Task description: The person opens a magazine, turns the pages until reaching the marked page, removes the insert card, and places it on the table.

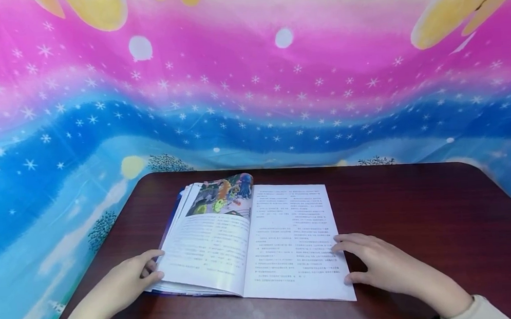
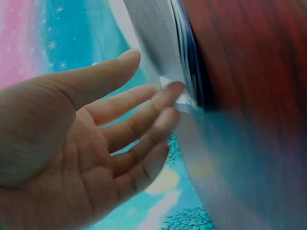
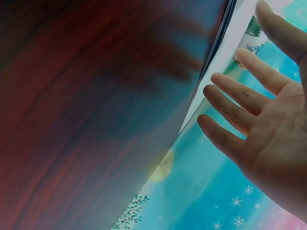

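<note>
An open magazine (image 1: 287,245) lies on the dark wooden table. Its left page carries a colourful picture (image 1: 224,195) above lines of print, and that side curves up over a stack of loose-edged pages. Print fills the right page. At the left edge is my left hand (image 1: 124,279), thumb and fingers slightly bent near the page border; the left wrist view shows its palm (image 2: 91,153) with nothing in it. My right hand (image 1: 378,262) is at the right edge, fingertips over the margin. Its fingers (image 3: 240,91) are spread and fairly straight in the right wrist view.
The table (image 1: 439,216) is dark reddish brown with rounded far corners. Behind it and along its left side hangs a pink and blue cloth (image 1: 252,101) printed with snowflakes. Table surface shows on both sides of the magazine.
</note>
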`<state>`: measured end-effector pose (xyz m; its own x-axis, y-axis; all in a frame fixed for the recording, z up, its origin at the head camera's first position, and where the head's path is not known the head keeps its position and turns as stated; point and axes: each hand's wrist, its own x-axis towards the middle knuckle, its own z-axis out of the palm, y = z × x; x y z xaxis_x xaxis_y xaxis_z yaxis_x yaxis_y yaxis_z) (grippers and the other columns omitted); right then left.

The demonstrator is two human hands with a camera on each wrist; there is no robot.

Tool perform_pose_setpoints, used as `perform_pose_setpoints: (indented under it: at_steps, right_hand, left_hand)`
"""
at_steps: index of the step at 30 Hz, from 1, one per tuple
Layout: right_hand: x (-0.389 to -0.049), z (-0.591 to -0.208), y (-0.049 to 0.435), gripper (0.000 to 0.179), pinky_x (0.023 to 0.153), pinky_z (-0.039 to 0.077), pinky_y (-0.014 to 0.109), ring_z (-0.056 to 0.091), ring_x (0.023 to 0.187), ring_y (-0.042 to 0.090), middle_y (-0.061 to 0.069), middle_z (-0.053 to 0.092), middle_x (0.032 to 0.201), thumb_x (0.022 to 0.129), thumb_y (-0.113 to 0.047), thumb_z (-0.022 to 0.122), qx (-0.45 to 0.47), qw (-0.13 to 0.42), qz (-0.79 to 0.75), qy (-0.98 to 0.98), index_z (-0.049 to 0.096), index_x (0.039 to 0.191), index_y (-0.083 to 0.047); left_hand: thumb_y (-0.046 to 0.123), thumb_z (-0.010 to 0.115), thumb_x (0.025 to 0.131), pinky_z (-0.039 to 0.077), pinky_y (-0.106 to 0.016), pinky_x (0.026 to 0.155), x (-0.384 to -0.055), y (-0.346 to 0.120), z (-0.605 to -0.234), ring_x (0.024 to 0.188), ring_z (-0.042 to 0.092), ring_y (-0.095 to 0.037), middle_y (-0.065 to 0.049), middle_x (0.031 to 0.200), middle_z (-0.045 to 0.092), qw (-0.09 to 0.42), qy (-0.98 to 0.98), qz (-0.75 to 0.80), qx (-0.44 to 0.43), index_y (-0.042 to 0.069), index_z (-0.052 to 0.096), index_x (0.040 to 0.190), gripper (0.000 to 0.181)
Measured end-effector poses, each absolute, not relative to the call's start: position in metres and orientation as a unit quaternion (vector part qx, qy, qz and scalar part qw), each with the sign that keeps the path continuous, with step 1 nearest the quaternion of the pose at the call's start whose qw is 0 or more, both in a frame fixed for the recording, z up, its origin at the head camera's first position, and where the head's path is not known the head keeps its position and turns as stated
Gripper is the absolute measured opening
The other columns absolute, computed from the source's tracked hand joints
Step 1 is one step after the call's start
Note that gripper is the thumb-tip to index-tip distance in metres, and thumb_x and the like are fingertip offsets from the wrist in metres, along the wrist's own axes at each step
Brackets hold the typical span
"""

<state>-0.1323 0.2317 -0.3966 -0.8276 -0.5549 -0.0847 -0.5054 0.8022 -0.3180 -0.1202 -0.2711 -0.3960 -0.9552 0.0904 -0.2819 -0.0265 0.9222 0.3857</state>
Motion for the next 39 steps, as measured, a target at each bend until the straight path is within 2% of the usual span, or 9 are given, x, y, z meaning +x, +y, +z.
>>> perform_pose_setpoints:
  at_steps: [4,7,10,12,17,26,39]
  right_hand:
    - [-0.134,-0.399,0.231,0.06,0.099,0.043,0.059,0.049,0.129,0.038,0.013,0.053,0.142,0.073,-0.037,0.087,-0.269,0.109,-0.149,0.945,0.066,0.125,-0.016]
    - [-0.134,-0.401,0.23,0.064,0.1,0.042,0.06,0.047,0.131,0.039,0.014,0.051,0.144,0.072,-0.038,0.088,-0.269,0.116,-0.151,0.944,0.066,0.127,-0.015]
    - [-0.134,-0.402,0.229,0.065,0.1,0.042,0.059,0.047,0.131,0.04,0.015,0.05,0.145,0.071,-0.037,0.089,-0.276,0.111,-0.151,0.943,0.065,0.127,-0.015]
    - [-0.134,-0.403,0.229,0.065,0.1,0.042,0.059,0.046,0.131,0.04,0.015,0.049,0.145,0.071,-0.036,0.089,-0.28,0.107,-0.152,0.942,0.065,0.127,-0.015]
    - [-0.134,-0.406,0.228,0.066,0.099,0.043,0.06,0.046,0.131,0.041,0.016,0.048,0.146,0.07,-0.035,0.09,-0.282,0.105,-0.151,0.942,0.065,0.127,-0.015]
    - [-0.135,-0.406,0.226,0.064,0.099,0.043,0.058,0.047,0.131,0.04,0.016,0.048,0.146,0.07,-0.032,0.09,-0.292,0.092,-0.139,0.942,0.065,0.126,-0.014]
    - [-0.137,-0.404,0.222,0.056,0.099,0.045,0.056,0.049,0.129,0.038,0.016,0.052,0.143,0.076,-0.034,0.086,-0.29,0.086,-0.145,0.942,0.067,0.124,-0.012]
  left_hand:
    - [0.024,0.072,0.091,0.051,-0.041,0.073,-0.123,-0.266,-0.394,0.083,0.059,-0.016,-0.003,0.097,0.067,0.146,0.971,0.189,0.03,-0.001,0.058,0.133,0.051]
    - [0.024,0.073,0.09,0.052,-0.05,0.085,-0.123,-0.262,-0.394,0.099,0.062,-0.028,-0.014,0.113,0.066,0.13,0.973,0.183,0.044,-0.001,0.059,0.132,0.05]
    - [0.025,0.073,0.09,0.044,-0.06,0.097,-0.122,-0.258,-0.395,0.12,0.055,-0.041,-0.022,0.128,0.06,0.111,0.975,0.181,0.063,-0.001,0.06,0.131,0.05]
    - [0.027,0.074,0.09,0.04,-0.062,0.1,-0.122,-0.255,-0.396,0.127,0.048,-0.045,-0.025,0.134,0.056,0.101,0.975,0.18,0.077,0.0,0.06,0.131,0.051]
    - [0.031,0.079,0.085,0.037,-0.063,0.102,-0.123,-0.248,-0.398,0.132,0.042,-0.046,-0.024,0.141,0.05,0.092,0.973,0.18,0.114,0.003,0.061,0.132,0.057]
    - [0.023,0.086,0.077,0.039,-0.058,0.104,-0.128,-0.239,-0.402,0.131,0.045,-0.043,-0.022,0.141,0.052,0.113,0.97,0.17,0.134,0.002,0.061,0.131,0.063]
    - [0.02,0.085,0.078,0.039,-0.058,0.104,-0.126,-0.237,-0.403,0.132,0.044,-0.043,-0.023,0.142,0.05,0.118,0.972,0.155,0.13,0.002,0.061,0.131,0.061]
